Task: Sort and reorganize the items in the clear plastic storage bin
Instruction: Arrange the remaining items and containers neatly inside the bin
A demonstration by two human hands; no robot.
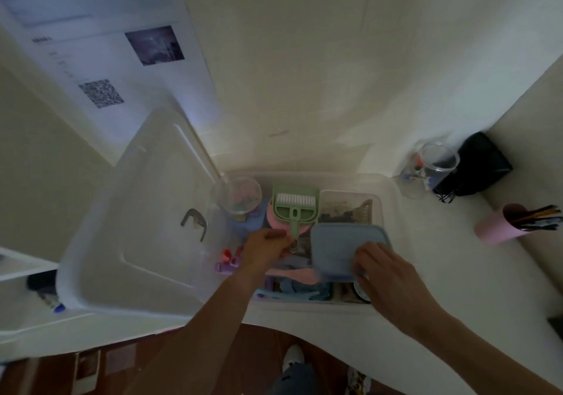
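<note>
Bin: the clear plastic storage bin [393, 199] sits on a pale table [441, 273], close to the table's near edge and hard against the wall behind it; it is packed with small things.
Lid: the bin's big translucent lid [128, 227] lies upturned on the table just beside the bin's left wall.
Left hand: the left hand [268, 250] is inside the bin near its middle, fingers curled and pinching the handle of a green dustpan-and-brush set [295, 210] that lies toward the bin's far wall.
Right hand: the right hand [387, 276] is over the bin's near right corner, its fingers gripping the near edge of a flat blue lid [341, 250].
Also in the bin: a clear round cup [237, 195] in the far left corner, a clear box [350, 209] of dark bits in the far right corner, purple and red tubes [227, 262] by the left wall.
Table's right side: a clear jar [432, 167] and a black object [484, 163] at the far corner; a pink cup [499, 225] of pencils lying tipped nearer the right edge.
</note>
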